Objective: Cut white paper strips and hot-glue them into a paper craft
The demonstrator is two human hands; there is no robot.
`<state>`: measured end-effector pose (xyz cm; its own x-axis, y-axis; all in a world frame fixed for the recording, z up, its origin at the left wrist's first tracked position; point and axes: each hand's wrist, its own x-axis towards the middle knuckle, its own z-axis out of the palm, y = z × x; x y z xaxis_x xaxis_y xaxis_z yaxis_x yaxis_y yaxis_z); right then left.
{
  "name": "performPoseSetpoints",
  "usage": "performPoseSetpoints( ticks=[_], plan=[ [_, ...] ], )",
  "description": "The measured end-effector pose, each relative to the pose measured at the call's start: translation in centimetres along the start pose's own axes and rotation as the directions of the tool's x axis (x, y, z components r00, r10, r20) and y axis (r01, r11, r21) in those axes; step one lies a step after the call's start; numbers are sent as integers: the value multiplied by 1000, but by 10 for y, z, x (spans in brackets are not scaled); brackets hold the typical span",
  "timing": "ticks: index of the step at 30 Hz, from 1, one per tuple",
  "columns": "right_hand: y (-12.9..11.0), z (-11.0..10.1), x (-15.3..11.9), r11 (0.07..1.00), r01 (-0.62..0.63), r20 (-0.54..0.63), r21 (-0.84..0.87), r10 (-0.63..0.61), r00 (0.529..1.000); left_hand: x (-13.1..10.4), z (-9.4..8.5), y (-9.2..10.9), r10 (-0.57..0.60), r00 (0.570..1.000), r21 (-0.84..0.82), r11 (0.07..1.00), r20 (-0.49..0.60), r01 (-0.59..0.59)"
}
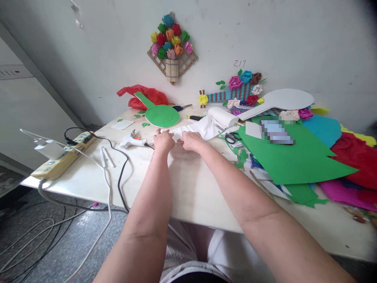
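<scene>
A thin white sheet (pixel 203 128) runs from a white roll (pixel 224 117) toward my hands at the middle of the table. My left hand (pixel 163 141) rests on its left end with the fingers spread. My right hand (pixel 190 140) is beside it, its fingers pinched together at the sheet's edge. A green paddle-shaped cutout (pixel 162 115) lies just beyond my left hand. The white glue gun (pixel 133 140) sits left of my left hand. Black-handled scissors (pixel 232 137) and a yellow-black cutter (pixel 194 117) lie near the roll.
A power strip (pixel 63 159) and cables occupy the left edge. Green sheets (pixel 297 157), a phone (pixel 277 132) and coloured paper pile up at right. A red plastic bag (pixel 147 96), a white cutout (pixel 287 99) and paper flowers (pixel 235 82) are near the wall.
</scene>
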<state>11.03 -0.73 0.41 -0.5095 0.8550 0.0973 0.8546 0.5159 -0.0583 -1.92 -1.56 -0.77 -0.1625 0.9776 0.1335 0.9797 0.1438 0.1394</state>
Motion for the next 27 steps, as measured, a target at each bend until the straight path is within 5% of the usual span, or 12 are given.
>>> performPoseSetpoints(
  ticks=[11, 27],
  plan=[
    [2, 4, 1, 1000, 21, 16, -14, -21, 1000, 0, 1, 2, 56, 978, 95, 992, 201, -77],
    [6, 8, 3, 998, 44, -13, -34, -44, 999, 0, 1, 3, 48, 973, 101, 992, 225, -72]
  ],
)
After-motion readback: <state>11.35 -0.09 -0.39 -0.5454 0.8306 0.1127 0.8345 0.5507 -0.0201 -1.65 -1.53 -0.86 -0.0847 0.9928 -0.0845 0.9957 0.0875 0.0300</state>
